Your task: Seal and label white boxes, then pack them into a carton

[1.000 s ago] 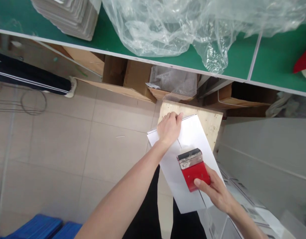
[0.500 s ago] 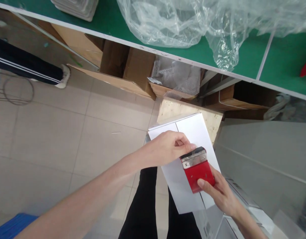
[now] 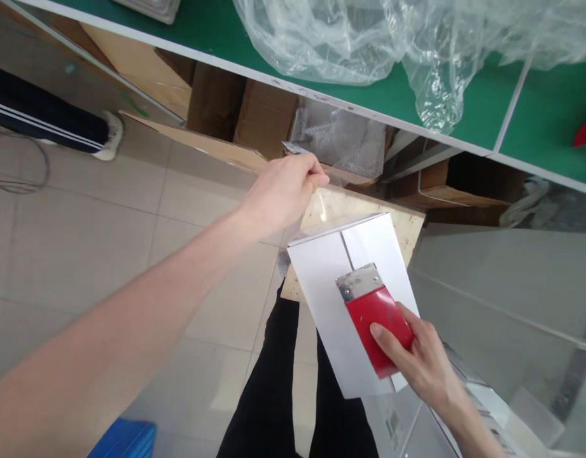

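Observation:
My right hand (image 3: 419,356) grips a red tape dispenser (image 3: 376,321) with a metal cutting end, the thumb lying on its top face. The dispenser is over the white box (image 3: 316,273), along the dark seam between its two flaps. Beyond the box's far edge, my left hand (image 3: 287,187) is closed in a pinch. From its fingertips hangs a strip of clear tape (image 3: 322,207), showing mostly as a glint; its run toward the dispenser is hard to make out. The box sits on a light wooden board (image 3: 364,207).
A green table (image 3: 474,95) bearing clear plastic bags (image 3: 321,44) runs across the top. Beneath it stand cardboard boxes (image 3: 264,117). A person's leg (image 3: 44,114) is at the left. A blue object (image 3: 123,439) lies at the bottom left, and a grey panel (image 3: 502,280) stands right.
My left hand has moved from beside the dispenser to past the box's far edge, drawing the clear tape out. The dispenser has tilted, so its metal end now shows its flat top.

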`<state>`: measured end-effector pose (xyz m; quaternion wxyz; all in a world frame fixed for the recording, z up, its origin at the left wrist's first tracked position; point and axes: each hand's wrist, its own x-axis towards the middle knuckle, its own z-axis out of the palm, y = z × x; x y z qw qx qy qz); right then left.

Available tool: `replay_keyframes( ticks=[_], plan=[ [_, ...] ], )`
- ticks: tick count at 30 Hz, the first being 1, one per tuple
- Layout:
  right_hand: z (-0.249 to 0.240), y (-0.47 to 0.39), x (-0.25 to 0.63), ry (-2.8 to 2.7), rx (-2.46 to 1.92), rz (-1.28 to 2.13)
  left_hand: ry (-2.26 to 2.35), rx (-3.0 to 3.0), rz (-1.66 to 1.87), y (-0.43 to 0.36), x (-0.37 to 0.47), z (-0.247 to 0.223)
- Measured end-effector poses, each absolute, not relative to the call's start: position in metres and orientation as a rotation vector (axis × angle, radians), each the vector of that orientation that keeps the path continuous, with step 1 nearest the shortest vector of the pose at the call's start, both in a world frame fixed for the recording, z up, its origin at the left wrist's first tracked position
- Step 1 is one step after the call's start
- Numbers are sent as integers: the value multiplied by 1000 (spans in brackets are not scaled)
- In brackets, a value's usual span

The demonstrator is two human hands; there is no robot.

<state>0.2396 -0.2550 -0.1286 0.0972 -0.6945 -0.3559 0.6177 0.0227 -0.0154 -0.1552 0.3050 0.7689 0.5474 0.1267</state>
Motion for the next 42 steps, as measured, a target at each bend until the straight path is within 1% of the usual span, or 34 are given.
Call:
replay_keyframes(
  ticks=[6, 11, 18, 23, 30, 32, 35, 39, 42],
  plan=[
    [-123, -214, 223, -917, -2196, 1774, 1355, 2098, 359, 3, 21, -197],
    [-125, -201, 222, -1058, -2327, 1648, 1317, 2082, 355, 6, 22, -223],
    [-138, -195, 214, -1155, -2476, 1623, 1361, 1955, 357, 4, 21, -262],
    [-139, -189, 210, -1160, -2503, 1620, 1338, 1745, 236, 0, 26, -298],
    [-138, -182, 204, -1135, -2466, 1607, 1143, 1636, -2, -25, 36, -349],
    [-137, -180, 203, -1149, -2453, 1566, 1121, 1639, -53, -26, 34, -353],
    [-137, -178, 202, -1174, -2443, 1522, 1173, 1670, -69, -21, 32, -346],
    [-135, -177, 202, -1137, -2494, 1579, 1137, 1704, 61, -18, 55, -330],
    [-135, -178, 202, -1114, -2523, 1642, 974, 1680, 113, -19, 84, -334]
  ],
)
